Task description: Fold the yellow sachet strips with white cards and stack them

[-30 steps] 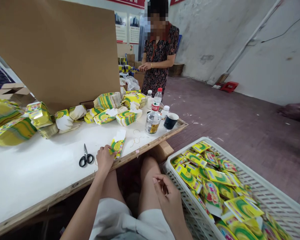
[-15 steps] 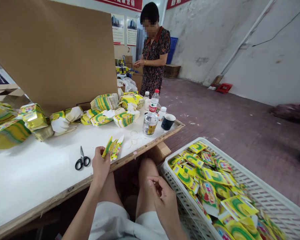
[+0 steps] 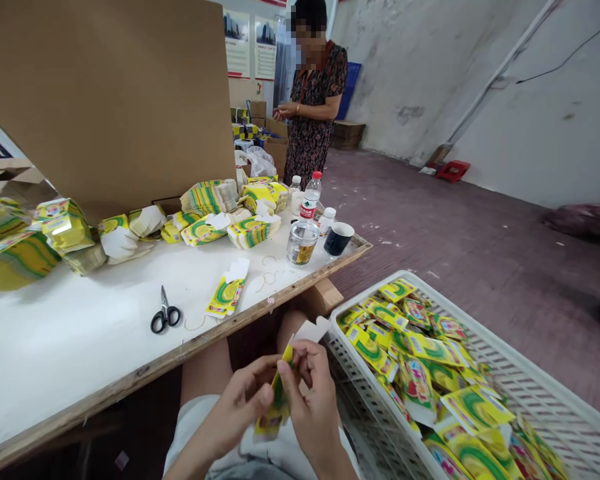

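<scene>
A small yellow and green printed carton (image 3: pixel 275 421) with white end flaps is held above my lap between both hands. My left hand (image 3: pixel 235 407) grips its left side, fingers closed on it. On the other side, my right hand (image 3: pixel 310 393) pinches the carton near the raised white flap. Another flat yellow carton (image 3: pixel 227 293) lies near the table's front edge, its white flaps pointing away from me. Black-handled scissors (image 3: pixel 165 315) rest to its left, with a thin rubber band (image 3: pixel 195 325) between them.
Stacks of flat cartons (image 3: pixel 210 200) line the back of the white table (image 3: pixel 80 347), before a large cardboard sheet (image 3: pixel 105 100). A glass jar (image 3: pixel 301 243), bottle (image 3: pixel 311 197) and dark mug (image 3: pixel 338 239) stand at the right corner. A white basket (image 3: pixel 545 400) holds many cartons. A person (image 3: pixel 315 100) stands beyond.
My left hand has lifted a carton off the table and brought it over my lap. The right hand, empty before, now grips it too. One carton stays on the table.
</scene>
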Demonstrator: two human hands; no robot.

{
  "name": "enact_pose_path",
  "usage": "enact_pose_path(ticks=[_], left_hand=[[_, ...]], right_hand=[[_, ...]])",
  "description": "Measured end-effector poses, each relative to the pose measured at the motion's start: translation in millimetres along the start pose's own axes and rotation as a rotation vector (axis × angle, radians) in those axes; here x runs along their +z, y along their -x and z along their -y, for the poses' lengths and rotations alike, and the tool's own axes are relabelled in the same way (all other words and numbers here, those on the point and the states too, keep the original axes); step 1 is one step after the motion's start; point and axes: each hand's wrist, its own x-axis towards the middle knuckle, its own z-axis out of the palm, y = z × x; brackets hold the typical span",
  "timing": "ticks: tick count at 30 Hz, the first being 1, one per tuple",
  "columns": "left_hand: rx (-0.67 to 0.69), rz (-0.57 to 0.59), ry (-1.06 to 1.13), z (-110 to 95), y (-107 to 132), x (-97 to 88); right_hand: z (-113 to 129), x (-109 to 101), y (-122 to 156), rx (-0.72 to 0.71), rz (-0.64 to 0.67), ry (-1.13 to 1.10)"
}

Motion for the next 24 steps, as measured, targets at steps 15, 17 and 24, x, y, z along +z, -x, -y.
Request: enact_pose_path(ticks=[15, 17, 24], left_hand=[[0.007, -0.247, 0.167, 20, -19, 0.6], [0.048, -0.251, 0.11, 19, -18, -0.4], [0.102, -0.1, -0.1, -1, -8, -6.6]], right_hand=[[-18, -3, 6, 0.166, 0.056, -0.069], [-21, -6, 6, 0.227, 0.057, -0.091], [-23, -20, 0, 0.133, 0.091, -0.167]])
